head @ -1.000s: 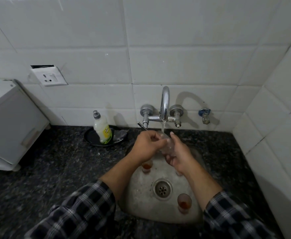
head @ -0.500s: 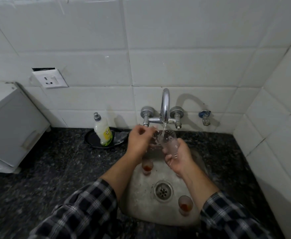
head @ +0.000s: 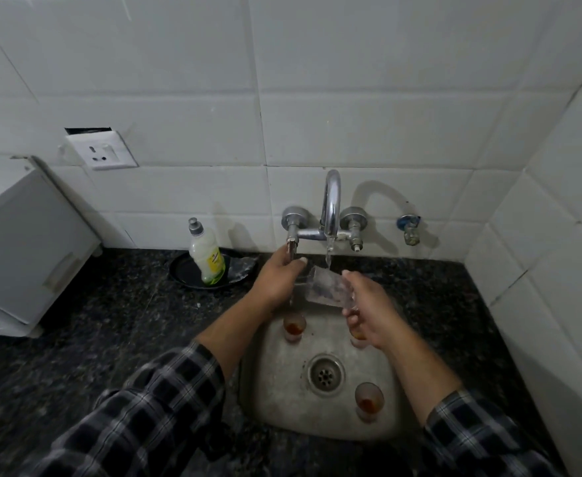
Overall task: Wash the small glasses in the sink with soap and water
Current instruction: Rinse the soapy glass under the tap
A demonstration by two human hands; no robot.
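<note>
Clear glass, wet and smooth, was the weak point. Taking the drain (head: 325, 373) as the dial's centre, the held glass (head: 325, 287) lay tilted on its side at twelve o'clock, under the stream from the tap (head: 331, 208) and above the sink (head: 276, 401). The right hand (head: 368, 304) pinched its base end, thumb on top and fingers curled beneath. The left hand (head: 277, 278) sat at eleven o'clock by the glass's mouth. Its fingers were curled out of sight, so whether they gripped the rim or the tap lever could not be told.

A pinch at one end of a slick glass could slip, dropping it onto the glasses below. Its rim, close under the spout, could knock the metal. The soap bottle (head: 207, 256) stood apart at ten o'clock, so this pass risked being water only.

The count was four small glasses. One was held, and three stood upright with reddish dregs:
- the eleven o'clock glass (head: 294, 327)
- the one o'clock glass (head: 359, 340), half hidden by the right hand
- the four o'clock glass (head: 368, 402)

There was one soap bottle and one tap.
</note>
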